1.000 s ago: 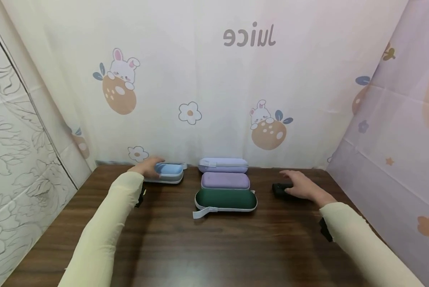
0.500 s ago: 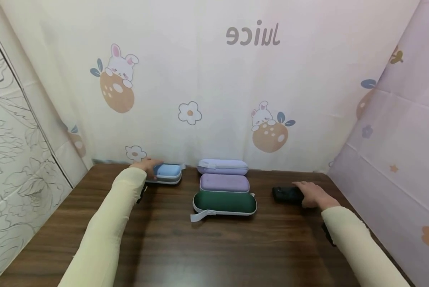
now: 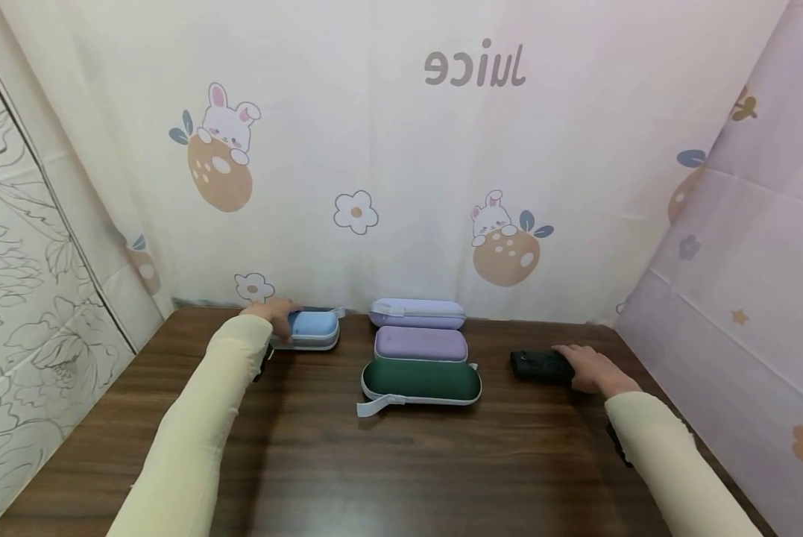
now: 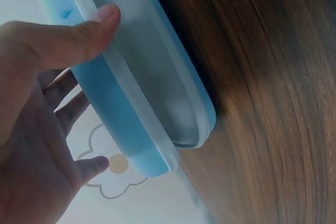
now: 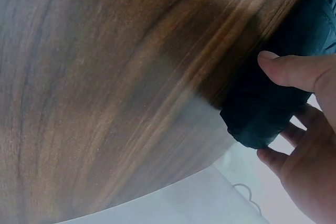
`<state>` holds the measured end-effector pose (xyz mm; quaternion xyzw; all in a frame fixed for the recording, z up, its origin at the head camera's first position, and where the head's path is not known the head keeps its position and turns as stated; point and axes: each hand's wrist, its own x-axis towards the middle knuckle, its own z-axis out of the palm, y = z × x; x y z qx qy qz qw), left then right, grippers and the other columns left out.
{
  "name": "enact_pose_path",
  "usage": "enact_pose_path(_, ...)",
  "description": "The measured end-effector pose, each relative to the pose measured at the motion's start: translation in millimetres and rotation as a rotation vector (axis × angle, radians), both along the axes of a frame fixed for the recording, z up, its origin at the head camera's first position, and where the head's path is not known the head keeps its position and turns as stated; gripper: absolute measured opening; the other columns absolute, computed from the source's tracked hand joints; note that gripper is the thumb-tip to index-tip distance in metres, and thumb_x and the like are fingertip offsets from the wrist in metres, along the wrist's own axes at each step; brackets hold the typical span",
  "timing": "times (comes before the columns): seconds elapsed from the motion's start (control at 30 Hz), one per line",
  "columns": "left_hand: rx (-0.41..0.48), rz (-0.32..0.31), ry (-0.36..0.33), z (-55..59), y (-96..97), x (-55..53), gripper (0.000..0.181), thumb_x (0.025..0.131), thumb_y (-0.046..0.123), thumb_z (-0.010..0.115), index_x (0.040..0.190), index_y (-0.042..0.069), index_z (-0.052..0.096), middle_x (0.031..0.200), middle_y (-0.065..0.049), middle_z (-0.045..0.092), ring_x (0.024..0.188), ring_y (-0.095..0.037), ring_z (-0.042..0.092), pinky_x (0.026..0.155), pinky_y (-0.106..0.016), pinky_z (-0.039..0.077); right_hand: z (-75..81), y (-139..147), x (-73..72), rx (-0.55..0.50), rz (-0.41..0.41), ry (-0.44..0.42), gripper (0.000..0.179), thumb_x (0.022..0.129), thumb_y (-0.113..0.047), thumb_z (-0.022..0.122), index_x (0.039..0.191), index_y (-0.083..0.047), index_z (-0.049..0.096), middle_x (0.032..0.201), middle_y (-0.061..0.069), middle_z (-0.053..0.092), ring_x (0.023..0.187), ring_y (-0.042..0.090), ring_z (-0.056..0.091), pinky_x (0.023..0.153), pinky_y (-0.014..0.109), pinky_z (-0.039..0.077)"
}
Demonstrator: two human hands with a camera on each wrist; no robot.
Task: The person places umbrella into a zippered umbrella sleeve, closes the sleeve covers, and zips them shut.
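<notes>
In the head view my left hand (image 3: 275,317) is at the back left, on the blue zip case (image 3: 315,326). The left wrist view shows my thumb on the pale zip edge of the case (image 4: 123,124) and my other fingers behind it. A grey band shows between the case's two blue parts. At the right, my right hand (image 3: 590,369) holds the right end of a black fabric bundle (image 3: 538,365). Seen from the right wrist, the thumb lies on one side of the wrinkled bundle (image 5: 262,103) and the fingers touch the opposite side.
Between the hands, a pale lavender case (image 3: 417,313), a purple case (image 3: 421,343) and a green case (image 3: 421,380) with a grey strap lie in a row, back to front. The wooden table (image 3: 374,462) ends at a printed curtain (image 3: 401,149).
My right hand has moved rightward along the black bundle to its right end and taken hold there. My left hand stays on the blue case, whose grey band looks slightly narrower.
</notes>
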<state>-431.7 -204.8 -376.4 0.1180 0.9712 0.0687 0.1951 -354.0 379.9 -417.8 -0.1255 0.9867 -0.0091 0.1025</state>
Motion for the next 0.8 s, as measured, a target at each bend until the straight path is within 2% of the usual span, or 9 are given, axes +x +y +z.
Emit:
enact_pose_path(0.13,0.066,0.029,-0.028,0.3,-5.1,2.0,0.072,0.078,0.015,0.076,0.141,0.002,0.043,0.137,-0.024,0.045,0.117,-0.037,0.044,0.098,-0.056,0.032,0.1,-1.6,0.9,0.0,0.004,0.002,0.064,0.076,0.01,0.066,0.135,0.011,0.04,0.129,0.038,0.042,0.114,0.056,0.039,0.087,0.061,0.039)
enact_pose_path(0.3,0.155,-0.004,-0.065,9.7,-7.7,10.9,0.07,0.08,0.012,0.074,0.14,-0.004,0.042,0.137,-0.026,0.045,0.117,-0.035,0.045,0.098,-0.05,0.037,2.7,-1.0,1.9,-0.005,0.012,0.009,0.062,0.077,0.01,0.065,0.134,0.011,0.041,0.128,0.038,0.043,0.114,0.056,0.04,0.088,0.061,0.039)
enact_pose_path(0.43,0.201,-0.052,-0.062,23.4,-6.5,22.1,0.07,0.082,0.014,0.072,0.141,-0.006,0.039,0.137,-0.029,0.043,0.119,-0.038,0.045,0.098,-0.049,0.037,4.5,0.6,3.7,-0.018,0.021,0.015,0.062,0.076,0.01,0.064,0.134,0.012,0.041,0.127,0.039,0.042,0.113,0.056,0.04,0.087,0.061,0.039)
enact_pose_path(0.53,0.239,-0.084,-0.047,34.9,-5.5,31.6,0.071,0.083,0.016,0.072,0.141,-0.007,0.038,0.132,-0.03,0.047,0.115,-0.038,0.049,0.094,-0.049,0.04,3.7,1.8,3.3,-0.021,0.021,0.013,0.061,0.077,0.01,0.063,0.133,0.012,0.041,0.127,0.039,0.042,0.113,0.057,0.04,0.087,0.061,0.039)
enact_pose_path(0.67,0.295,-0.122,-0.035,50.7,-2.5,45.5,0.069,0.082,0.019,0.072,0.139,-0.004,0.042,0.126,-0.027,0.052,0.109,-0.036,0.053,0.09,-0.05,0.043,2.5,2.3,3.1,-0.022,0.012,0.005,0.061,0.078,0.01,0.061,0.134,0.012,0.039,0.129,0.039,0.041,0.114,0.057,0.039,0.087,0.062,0.038)
enact_pose_path(0.8,0.339,-0.135,-0.033,66.1,2.8,60.3,0.071,0.081,0.024,0.072,0.14,0.0,0.043,0.129,-0.026,0.051,0.111,-0.037,0.052,0.089,-0.051,0.044,2.8,1.2,4.2,-0.025,0.007,-0.002,0.06,0.078,0.01,0.061,0.134,0.012,0.039,0.129,0.04,0.04,0.114,0.058,0.038,0.087,0.062,0.038)
